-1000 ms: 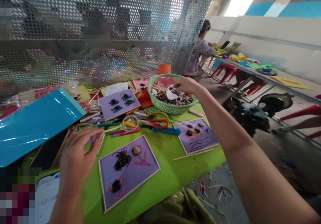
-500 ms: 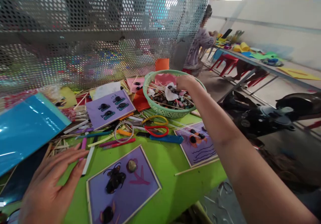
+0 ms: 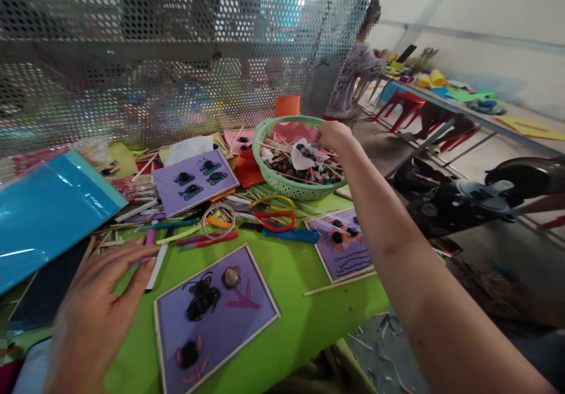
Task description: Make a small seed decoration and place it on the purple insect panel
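Note:
My right hand (image 3: 332, 135) reaches into a green mesh basket (image 3: 282, 186) of dark pebbles and thin sticks, its fingers curled down among the contents; what they hold is hidden. My left hand (image 3: 95, 305) lies flat with fingers stretched out on the green table cover (image 3: 291, 317), holding nothing, just left of a purple framed board (image 3: 214, 317) carrying dark pebble figures and a pink shape. A pink pen lies by its fingertips.
A second purple board (image 3: 342, 247) lies right of centre, a third (image 3: 194, 181) further back. Red-handled scissors (image 3: 273, 220), a blue cutter (image 3: 293, 235), pens and sticks litter the middle. Blue sheet (image 3: 48, 211) at left. Perforated metal screen (image 3: 176, 52) behind. A person sits at another table, far right.
My left hand has slid left and toward me, off the board's edge, and spread flat. My right hand stays in the basket with small shifts. The view has tilted slightly.

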`<state>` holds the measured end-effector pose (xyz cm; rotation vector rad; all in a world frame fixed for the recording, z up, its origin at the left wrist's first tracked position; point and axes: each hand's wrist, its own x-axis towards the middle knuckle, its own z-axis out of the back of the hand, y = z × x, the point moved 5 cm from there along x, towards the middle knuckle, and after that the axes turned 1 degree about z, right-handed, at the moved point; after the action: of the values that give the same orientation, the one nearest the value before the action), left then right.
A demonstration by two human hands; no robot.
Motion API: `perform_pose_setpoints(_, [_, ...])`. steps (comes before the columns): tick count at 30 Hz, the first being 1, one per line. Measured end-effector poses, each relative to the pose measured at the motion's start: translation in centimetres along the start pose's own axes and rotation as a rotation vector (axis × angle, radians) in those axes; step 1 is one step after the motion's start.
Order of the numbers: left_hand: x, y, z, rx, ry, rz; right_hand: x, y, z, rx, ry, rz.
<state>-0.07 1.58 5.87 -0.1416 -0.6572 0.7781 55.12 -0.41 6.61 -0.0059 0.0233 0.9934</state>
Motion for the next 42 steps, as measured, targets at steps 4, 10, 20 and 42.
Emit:
perform_pose_setpoints(4, [-0.1,-0.6,-0.2,-0.057,-0.009,0.054,-1.6,0.6,1.4,0.187,-0.150,-0.037])
perform_pose_setpoints(10, [-0.2,-2.8,-1.5,-0.274,0.074,0.197,-6.7,6.6,3.0,1.039,-0.287,0.229])
perform_pose_setpoints(20, [-2.0,-5.9,-4.1,-1.074,0.246,0.382,-20.0,21.7,-0.5,1.339,0.263,0.632])
perform_pose_setpoints(42, [-1.9,-4.2,-5.7,-1.418,-0.050,0.532,-22.2,26.5,-1.6,1.262,0.026,0.741])
